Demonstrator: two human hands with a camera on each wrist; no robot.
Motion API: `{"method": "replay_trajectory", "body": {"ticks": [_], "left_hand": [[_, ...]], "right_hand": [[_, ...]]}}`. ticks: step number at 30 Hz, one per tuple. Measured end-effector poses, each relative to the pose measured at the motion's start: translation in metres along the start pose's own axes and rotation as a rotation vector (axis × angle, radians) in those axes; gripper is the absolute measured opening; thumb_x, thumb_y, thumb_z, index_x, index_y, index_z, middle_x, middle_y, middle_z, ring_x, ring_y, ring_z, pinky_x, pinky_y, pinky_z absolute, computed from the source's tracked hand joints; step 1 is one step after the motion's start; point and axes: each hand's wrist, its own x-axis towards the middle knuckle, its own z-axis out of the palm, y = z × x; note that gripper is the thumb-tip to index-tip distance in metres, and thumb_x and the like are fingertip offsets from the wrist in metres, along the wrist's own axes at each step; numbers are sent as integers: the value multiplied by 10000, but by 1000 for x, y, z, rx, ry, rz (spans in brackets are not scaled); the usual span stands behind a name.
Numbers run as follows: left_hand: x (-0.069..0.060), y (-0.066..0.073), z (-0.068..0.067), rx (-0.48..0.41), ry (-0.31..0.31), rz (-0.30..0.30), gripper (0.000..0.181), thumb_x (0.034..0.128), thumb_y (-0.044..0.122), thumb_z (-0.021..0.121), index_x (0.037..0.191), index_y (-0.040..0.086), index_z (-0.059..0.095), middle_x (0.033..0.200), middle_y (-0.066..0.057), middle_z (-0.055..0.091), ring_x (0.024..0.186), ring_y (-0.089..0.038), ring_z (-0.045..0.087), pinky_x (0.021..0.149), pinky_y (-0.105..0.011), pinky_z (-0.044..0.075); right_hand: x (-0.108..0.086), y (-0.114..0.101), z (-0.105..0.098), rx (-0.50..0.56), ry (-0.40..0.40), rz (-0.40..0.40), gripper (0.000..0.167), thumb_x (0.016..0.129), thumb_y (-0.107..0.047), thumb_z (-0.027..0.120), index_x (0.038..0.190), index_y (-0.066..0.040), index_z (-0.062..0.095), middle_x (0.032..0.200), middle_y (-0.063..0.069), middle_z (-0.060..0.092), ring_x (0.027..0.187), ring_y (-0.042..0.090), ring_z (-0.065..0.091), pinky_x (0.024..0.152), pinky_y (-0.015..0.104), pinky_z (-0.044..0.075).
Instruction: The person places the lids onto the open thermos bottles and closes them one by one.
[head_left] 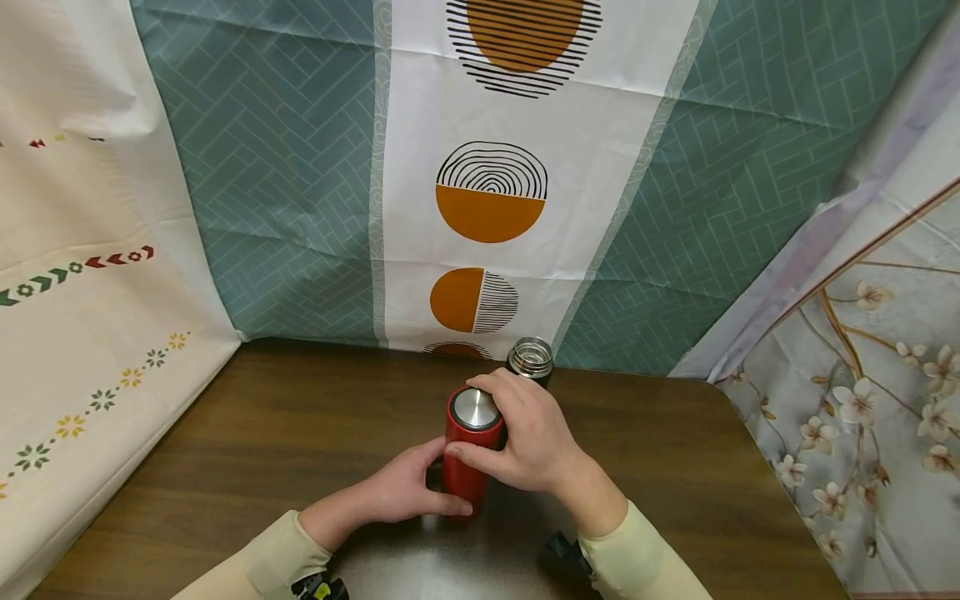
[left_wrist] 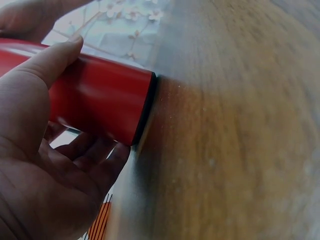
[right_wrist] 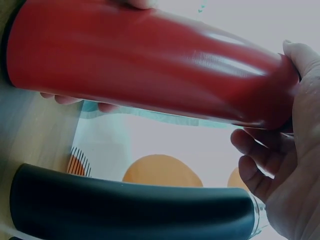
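Note:
A tall red flask (head_left: 467, 485) with a black-ringed, silver-topped lid (head_left: 476, 408) stands near the middle of the wooden table. My left hand (head_left: 397, 490) grips its lower body, thumb on the near side and fingers around the far side. The right hand (head_left: 534, 433) holds the flask around its top, with the thumb in front and fingers at the back edge of the lid. Behind my right hand is a black flask (right_wrist: 130, 207), upright, its bare metal neck (head_left: 532, 357) without a lid. Its lower part is hidden in the head view.
The brown wooden table (head_left: 315, 417) runs back to a hanging green and white cloth (head_left: 300, 208) with orange circles. A cream cloth (head_left: 82, 333) hangs at the left, a flowered one (head_left: 847, 433) at the right. Dark devices are strapped at both wrists.

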Motion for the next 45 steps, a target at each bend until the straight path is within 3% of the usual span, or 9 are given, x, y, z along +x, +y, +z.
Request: {"method": "replay_trajectory", "body": {"ticks": [12,19,24,30,45], "left_hand": [[0,0,0,-5,0,4,781,917,444,927,1587,373,533,1507,139,643,1448,-234,564,1172,-614,441],[1,0,0,-18,-4,5,725,919,431,924,1548,378,569,1485,150,651,1441,-232,563,1171,-611,439],[1,2,1,-20,-8,20,649,926,391,927,1492,344,614,1448,126,668,1402,-233,586,1137,-583,478],[2,1,1,-25,-7,26,636,924,398,930,1478,333,624,1422,126,683,1384,-209,606,1138,-568,488],[1,-1,1,-22,-5,12,643,917,430,925,1474,374,607,1395,170,688,1363,-189,612,1140,-567,487]], "right_hand": [[0,0,1,22,-15,23,677,902,-610,873,1309,-128,628,1129,-49,689,998,113,669,839,324,598],[-2,1,-2,11,-36,-13,774,985,-652,752,1497,-95,589,1252,5,679,1088,150,657,887,345,597],[-2,2,-6,44,-37,-61,708,1002,-499,716,1561,-93,562,1328,46,661,1157,186,652,941,374,594],[-2,4,-8,38,-36,-83,695,928,-357,663,1564,-93,570,1337,58,653,1171,201,648,962,404,586],[-1,2,-9,5,12,-90,616,1015,-477,671,1485,-81,642,1255,41,675,1088,182,651,883,354,591]]}}
